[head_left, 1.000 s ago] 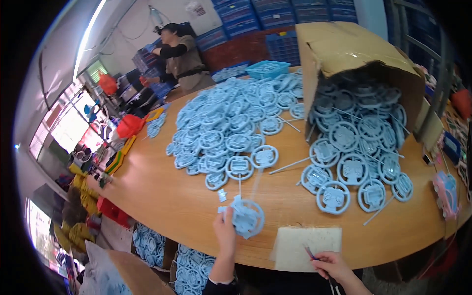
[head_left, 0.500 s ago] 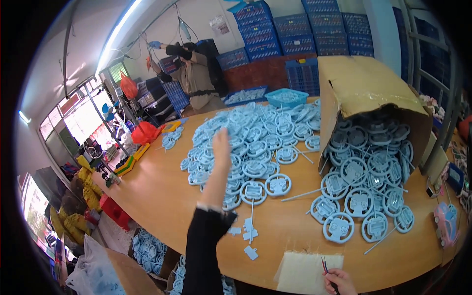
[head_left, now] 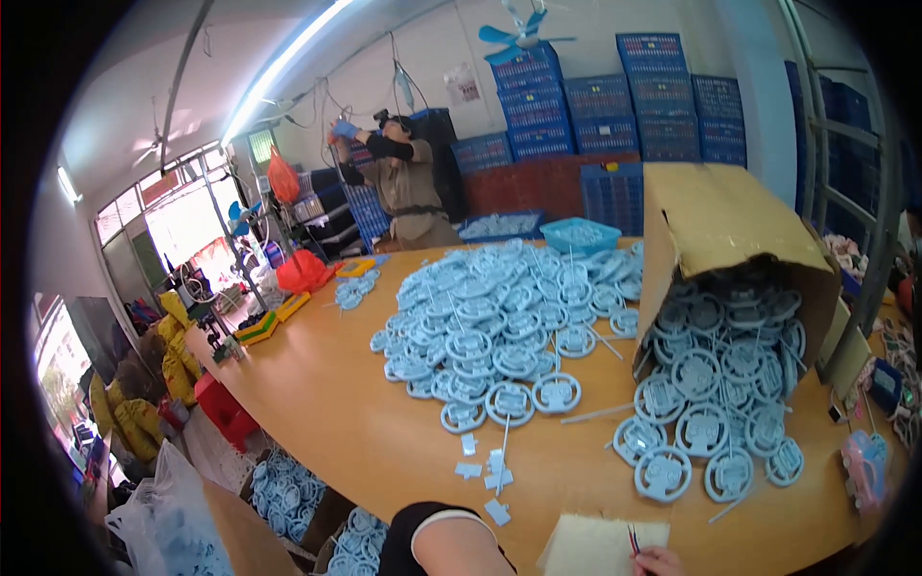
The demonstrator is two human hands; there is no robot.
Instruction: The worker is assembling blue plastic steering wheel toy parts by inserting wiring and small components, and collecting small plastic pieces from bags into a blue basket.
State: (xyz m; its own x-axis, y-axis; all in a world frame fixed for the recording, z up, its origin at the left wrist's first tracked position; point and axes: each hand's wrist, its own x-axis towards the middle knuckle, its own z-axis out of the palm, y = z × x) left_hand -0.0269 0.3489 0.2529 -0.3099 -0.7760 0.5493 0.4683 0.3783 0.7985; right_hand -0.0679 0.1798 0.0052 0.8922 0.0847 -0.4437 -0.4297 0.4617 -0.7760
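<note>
My right hand [head_left: 658, 562] is at the lower edge, its fingers closed around a slim two-pronged tool [head_left: 634, 540] with dark and red parts. I cannot make out its exact kind. Under the tool's tip lies a pale square pad [head_left: 595, 545] on the table. My left forearm [head_left: 461, 542], in a dark sleeve, crosses the bottom edge, while the hand itself is out of the picture. Ahead, light-blue plastic toy steering wheels [head_left: 514, 326] form a big heap. Small light-blue plastic pieces [head_left: 497, 511] lie scattered between the heap and my arm.
A tipped cardboard box [head_left: 740, 216] spills more steering wheels at the right. A pink-and-blue toy car [head_left: 864, 461] stands by the table's right edge. Filled boxes [head_left: 288, 494] sit below at the left. Another person [head_left: 408, 182] stands beyond the table, near stacked blue crates [head_left: 533, 106].
My left arm has drawn back from over the heap to the bottom edge, its hand leaving the picture. The view has shifted slightly. My right hand still grips the tool by the pad.
</note>
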